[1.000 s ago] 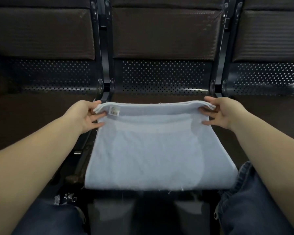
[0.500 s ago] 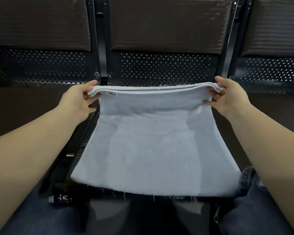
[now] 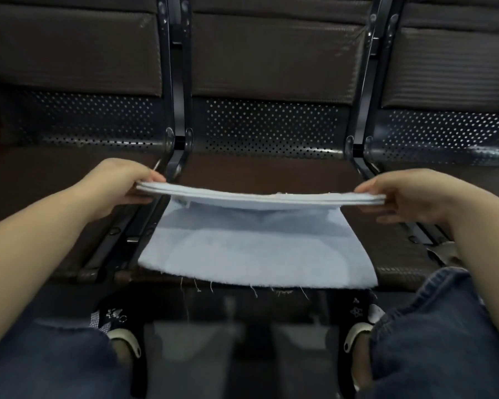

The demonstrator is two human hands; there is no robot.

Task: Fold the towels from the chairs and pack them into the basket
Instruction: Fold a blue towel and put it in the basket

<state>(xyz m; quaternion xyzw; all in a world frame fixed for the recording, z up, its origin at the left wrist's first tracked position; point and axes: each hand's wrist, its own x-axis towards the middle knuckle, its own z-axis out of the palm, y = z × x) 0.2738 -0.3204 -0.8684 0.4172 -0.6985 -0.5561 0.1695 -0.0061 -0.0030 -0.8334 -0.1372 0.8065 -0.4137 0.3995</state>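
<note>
- A pale blue towel [image 3: 257, 251] is being held over the middle chair seat [image 3: 265, 174], its doubled far edge raised clear of the seat and stretched flat between the two hands.
- The towel's left corner is being pinched by the left hand [image 3: 118, 185], thumb on top and fingers curled beneath the layered edge.
- The right corner is being pinched in the same manner by the right hand [image 3: 409, 194], thumb above and fingers tucked under.
- The towel's near edge, with loose threads [image 3: 254, 290] trailing from it, is being left lying on the front lip of the seat.
- The perforated metal backrest [image 3: 271, 122] is being seen behind the seat, beyond the raised edge.
- Knees in dark jeans [image 3: 444, 326] are being shown in front of the seat, with dark shoes [image 3: 113, 318] below its front lip.
</note>
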